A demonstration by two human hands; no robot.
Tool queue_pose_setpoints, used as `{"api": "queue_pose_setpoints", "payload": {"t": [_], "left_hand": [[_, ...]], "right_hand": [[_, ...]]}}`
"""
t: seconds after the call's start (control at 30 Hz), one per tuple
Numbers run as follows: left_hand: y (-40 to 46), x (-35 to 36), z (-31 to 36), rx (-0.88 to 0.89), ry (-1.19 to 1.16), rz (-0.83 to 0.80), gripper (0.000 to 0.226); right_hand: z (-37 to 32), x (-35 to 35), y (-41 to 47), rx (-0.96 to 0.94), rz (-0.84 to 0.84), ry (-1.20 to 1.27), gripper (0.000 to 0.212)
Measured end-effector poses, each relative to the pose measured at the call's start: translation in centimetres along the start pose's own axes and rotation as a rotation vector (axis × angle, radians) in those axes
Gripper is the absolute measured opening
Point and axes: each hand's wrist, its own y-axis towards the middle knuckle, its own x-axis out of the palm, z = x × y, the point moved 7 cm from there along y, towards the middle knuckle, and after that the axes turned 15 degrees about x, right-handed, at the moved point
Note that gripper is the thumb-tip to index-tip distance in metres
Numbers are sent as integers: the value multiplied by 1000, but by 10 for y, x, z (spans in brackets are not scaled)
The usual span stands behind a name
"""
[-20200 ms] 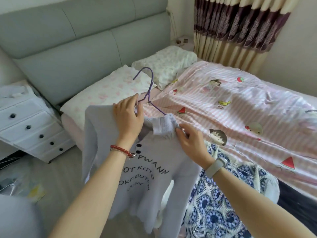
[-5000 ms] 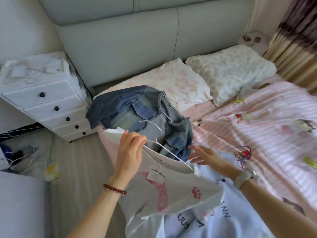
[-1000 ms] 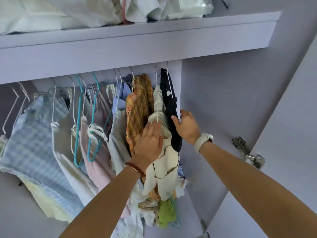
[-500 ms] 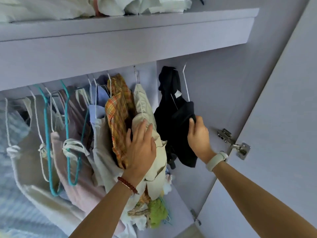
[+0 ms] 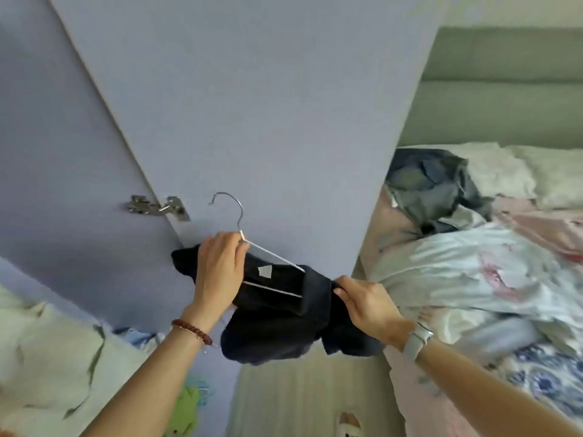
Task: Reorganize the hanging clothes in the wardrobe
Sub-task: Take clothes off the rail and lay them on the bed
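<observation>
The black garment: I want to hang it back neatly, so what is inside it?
A white wire hanger runs through the black garment; its hook and two wires show. The left hand covers its neck, and cloth hides both ends.

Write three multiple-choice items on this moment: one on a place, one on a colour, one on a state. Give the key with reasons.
1. Where does the denim garment lie?
A. on the bed
B. on the floor
C. on the wardrobe door

2. What colour is the garment on the wire hanger?
A. white
B. black
C. orange plaid

3. What is the right hand doing?
A. hanging idle
B. pressing flat on the door
C. gripping the black garment

Key: 1 A, it lies crumpled on the bed near the pillows. 2 B, the cloth draped over the hanger is black. 3 C, its fingers curl round the garment's right end, while the left hand holds the hanger's neck.
</observation>
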Motion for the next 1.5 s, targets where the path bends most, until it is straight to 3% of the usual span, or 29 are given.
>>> {"api": "queue_pose_setpoints", "payload": {"t": [0.17,0.33,0.53,0.7,0.93,1.07,1.33,1.5], "left_hand": [[19,89,99,164,-325,-191,14],[53,172,205,191,-576,-341,35],[115,255,298,236,-559,-299,24],[175,294,332,231,-480,-128,21],[280,337,317,233,-272,75,19],[349,385,287,260,-92,146,20],[463,589,221,405,27,-93,29],[478,707,183,381,-17,-196,32]], "right_hand": [[118,-62,-60,317,161,-53,28],[219,-118,-105,559,314,-95,22],[324,-147,-119,669,330,-42,27],[378,-163,-83,679,281,59,27],[446,-190,36,710,337,158,34],[509,-192,117,823,314,186,36],[705,-147,282,1087,214,256,28],[834,-95,344,1245,82,200,36]]}}
